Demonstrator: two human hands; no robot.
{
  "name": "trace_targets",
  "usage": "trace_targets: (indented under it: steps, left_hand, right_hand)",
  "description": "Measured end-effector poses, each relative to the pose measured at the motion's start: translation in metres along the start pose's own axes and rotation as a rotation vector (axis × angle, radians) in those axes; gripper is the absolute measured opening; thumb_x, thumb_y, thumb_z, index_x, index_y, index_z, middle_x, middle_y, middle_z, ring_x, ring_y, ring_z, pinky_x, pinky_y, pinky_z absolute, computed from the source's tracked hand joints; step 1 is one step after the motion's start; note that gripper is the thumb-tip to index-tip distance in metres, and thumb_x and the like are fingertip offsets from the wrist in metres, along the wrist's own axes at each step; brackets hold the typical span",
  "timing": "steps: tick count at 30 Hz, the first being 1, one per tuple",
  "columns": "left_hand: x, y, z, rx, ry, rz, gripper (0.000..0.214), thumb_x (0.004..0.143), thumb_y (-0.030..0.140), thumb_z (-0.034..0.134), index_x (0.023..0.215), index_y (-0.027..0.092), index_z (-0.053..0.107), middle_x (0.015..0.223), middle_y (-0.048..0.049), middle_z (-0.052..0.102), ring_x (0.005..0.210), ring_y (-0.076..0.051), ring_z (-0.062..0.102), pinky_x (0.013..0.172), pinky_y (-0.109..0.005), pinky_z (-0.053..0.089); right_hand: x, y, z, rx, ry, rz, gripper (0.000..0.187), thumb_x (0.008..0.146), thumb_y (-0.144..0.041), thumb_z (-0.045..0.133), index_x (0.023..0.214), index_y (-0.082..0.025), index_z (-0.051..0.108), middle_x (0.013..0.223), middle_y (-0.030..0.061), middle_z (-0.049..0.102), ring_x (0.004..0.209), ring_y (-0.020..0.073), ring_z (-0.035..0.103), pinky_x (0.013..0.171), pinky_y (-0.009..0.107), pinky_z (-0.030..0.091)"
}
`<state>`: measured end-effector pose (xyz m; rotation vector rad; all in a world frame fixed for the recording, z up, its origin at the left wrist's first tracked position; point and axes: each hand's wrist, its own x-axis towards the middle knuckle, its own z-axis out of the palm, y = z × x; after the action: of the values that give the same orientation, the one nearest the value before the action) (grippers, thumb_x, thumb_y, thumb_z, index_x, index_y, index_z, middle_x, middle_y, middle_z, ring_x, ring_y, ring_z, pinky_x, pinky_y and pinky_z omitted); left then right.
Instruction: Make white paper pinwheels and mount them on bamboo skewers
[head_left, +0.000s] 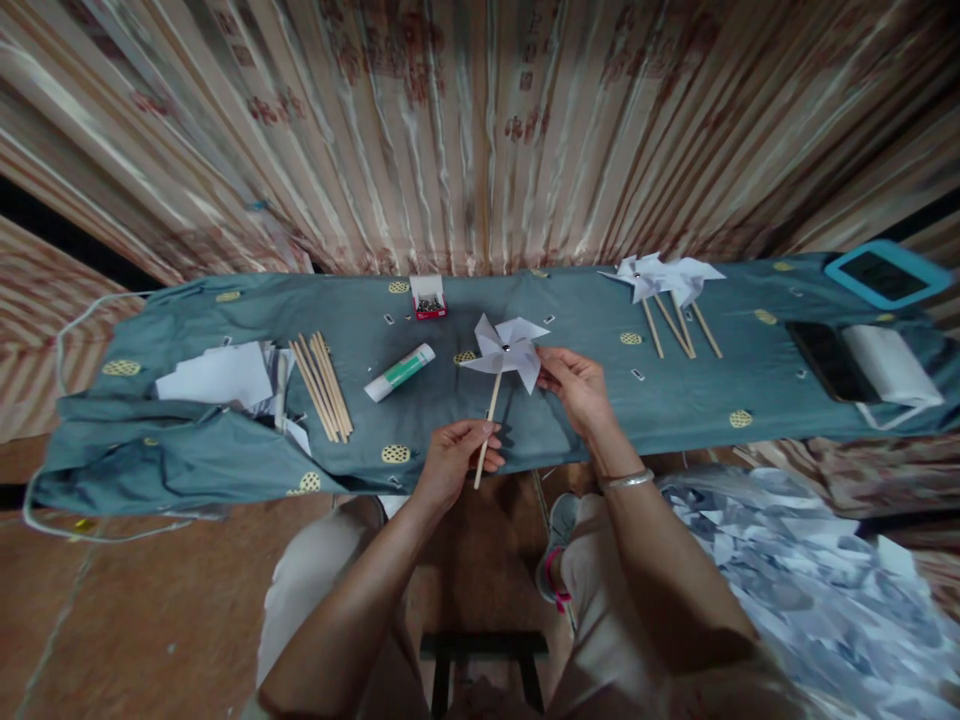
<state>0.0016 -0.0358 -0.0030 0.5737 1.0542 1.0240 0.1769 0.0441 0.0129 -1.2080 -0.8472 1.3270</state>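
Observation:
A white paper pinwheel [507, 349] on a thin wooden stick is held over the near part of the table. My left hand [454, 456] is closed round the lower end of that stick. At the pinwheel's right side, my right hand [576, 388] pinches a blade between thumb and fingers; the fingertips are partly hidden. A small shiny pin shows at the pinwheel's centre. Left of it lies a green and white glue stick [400, 373]. An open red box of pins [430, 300] sits farther back.
Wooden sticks [322, 388] and cut paper [217, 374] lie at left. Other pinwheels [666, 280] rest at back right, near a blue-framed tablet [886, 273], a dark phone [834, 360] and a white object [892, 365]. A heap of paper pieces [817, 580] stands below right.

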Motion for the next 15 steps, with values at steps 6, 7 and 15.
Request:
trace_targets:
  steps: [6, 7, 15]
  left_hand:
    - [-0.0007, 0.0007, 0.0019, 0.014, 0.008, 0.014, 0.042, 0.059, 0.048, 0.083, 0.077, 0.012, 0.072, 0.063, -0.0006, 0.066, 0.045, -0.009, 0.059, 0.046, -0.019, 0.048]
    - [-0.0008, 0.0008, 0.0021, 0.019, 0.012, 0.015, 0.042, 0.059, 0.048, 0.083, 0.077, 0.012, 0.071, 0.063, -0.0008, 0.066, 0.045, -0.009, 0.059, 0.046, -0.020, 0.048]
    - [-0.0005, 0.0009, 0.0024, 0.022, 0.025, 0.016, 0.044, 0.056, 0.050, 0.083, 0.077, 0.013, 0.071, 0.062, -0.0006, 0.066, 0.045, -0.009, 0.059, 0.046, -0.021, 0.049]
  right_hand:
    - [-0.0039, -0.0010, 0.0040, 0.020, -0.010, 0.052, 0.038, 0.048, -0.048, 0.087, 0.070, -0.020, 0.073, 0.060, -0.0027, 0.067, 0.055, 0.0090, 0.058, 0.054, 0.022, 0.048]
    - [-0.0044, -0.0012, 0.0045, 0.025, -0.013, 0.058, 0.038, 0.048, -0.048, 0.087, 0.070, -0.020, 0.072, 0.061, -0.0024, 0.067, 0.055, 0.0094, 0.058, 0.054, 0.022, 0.048]
    - [-0.0065, -0.0004, 0.0065, 0.087, -0.040, 0.098, 0.040, 0.045, -0.046, 0.089, 0.069, -0.020, 0.070, 0.063, -0.0016, 0.069, 0.057, 0.0105, 0.060, 0.056, 0.023, 0.050]
